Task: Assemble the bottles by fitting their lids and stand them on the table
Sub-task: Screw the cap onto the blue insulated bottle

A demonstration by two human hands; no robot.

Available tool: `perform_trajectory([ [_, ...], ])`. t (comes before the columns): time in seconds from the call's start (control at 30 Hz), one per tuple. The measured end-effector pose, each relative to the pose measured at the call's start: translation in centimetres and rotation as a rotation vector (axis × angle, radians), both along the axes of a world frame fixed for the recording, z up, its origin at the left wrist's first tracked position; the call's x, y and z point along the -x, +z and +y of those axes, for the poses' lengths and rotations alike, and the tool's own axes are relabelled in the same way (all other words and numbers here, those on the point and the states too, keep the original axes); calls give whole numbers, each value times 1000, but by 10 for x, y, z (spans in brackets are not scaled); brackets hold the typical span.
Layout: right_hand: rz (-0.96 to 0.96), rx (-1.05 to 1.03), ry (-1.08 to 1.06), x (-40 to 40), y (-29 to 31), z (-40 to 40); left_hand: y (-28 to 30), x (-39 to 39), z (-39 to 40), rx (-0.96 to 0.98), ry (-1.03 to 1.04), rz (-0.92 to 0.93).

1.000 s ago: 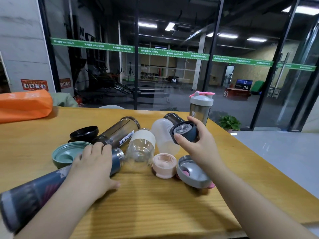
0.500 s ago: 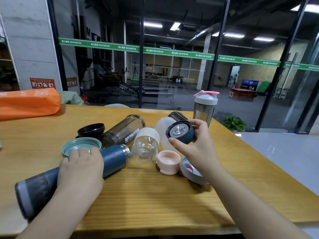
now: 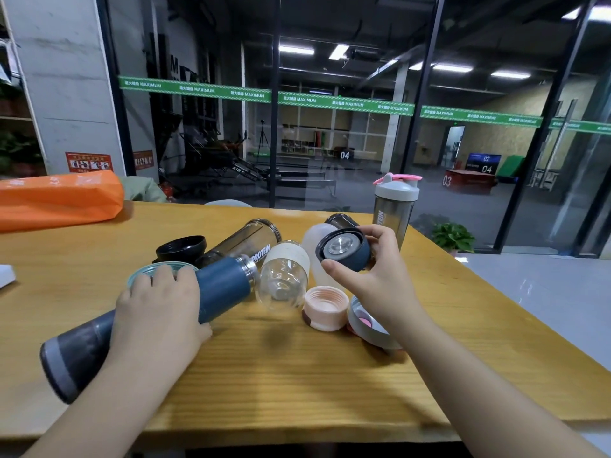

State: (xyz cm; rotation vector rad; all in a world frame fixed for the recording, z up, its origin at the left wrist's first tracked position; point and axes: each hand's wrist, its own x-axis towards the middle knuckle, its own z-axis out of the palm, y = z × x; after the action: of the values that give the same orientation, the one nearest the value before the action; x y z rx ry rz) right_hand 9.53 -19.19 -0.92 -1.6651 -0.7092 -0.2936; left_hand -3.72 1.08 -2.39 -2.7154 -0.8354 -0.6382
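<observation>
Right hand [image 3: 380,276] pinching dark blue lid [image 3: 344,249], now turned toward the steel mouth of the blue flask [image 3: 218,285], which the left hand [image 3: 158,312] has clasped and raised off the table [image 3: 297,375]; capping looks imminent.

Blue flask [image 3: 218,285] tilted, lidless mouth toward 1 o'clock, gripped mid-body. Matching blue lid [image 3: 344,249] held at 2 o'clock, underside shown.
</observation>
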Motion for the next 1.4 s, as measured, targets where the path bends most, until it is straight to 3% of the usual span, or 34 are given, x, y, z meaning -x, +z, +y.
perform_trajectory([
  [0.13,1,-13,1,0,2,-1,7,0,-4,18,-45,-86],
  [0.33,21,-106,-21,-9,9,-12,21,-13,-15,-72,-244,-370],
  [0.53,290,-308,65,-29,18,-25,36,-47,-28,-154,-449,-537],
  [0.77,326,-412,157,-51,29,-33,35,-94,-34,-287,-576,-638],
  [1.1,261,-246,270,-96,32,-33,19,-135,-18,-329,-576,-719],
  [1.4,207,-113,353,-104,9,-21,2,-130,-8,-155,-562,-709],
])
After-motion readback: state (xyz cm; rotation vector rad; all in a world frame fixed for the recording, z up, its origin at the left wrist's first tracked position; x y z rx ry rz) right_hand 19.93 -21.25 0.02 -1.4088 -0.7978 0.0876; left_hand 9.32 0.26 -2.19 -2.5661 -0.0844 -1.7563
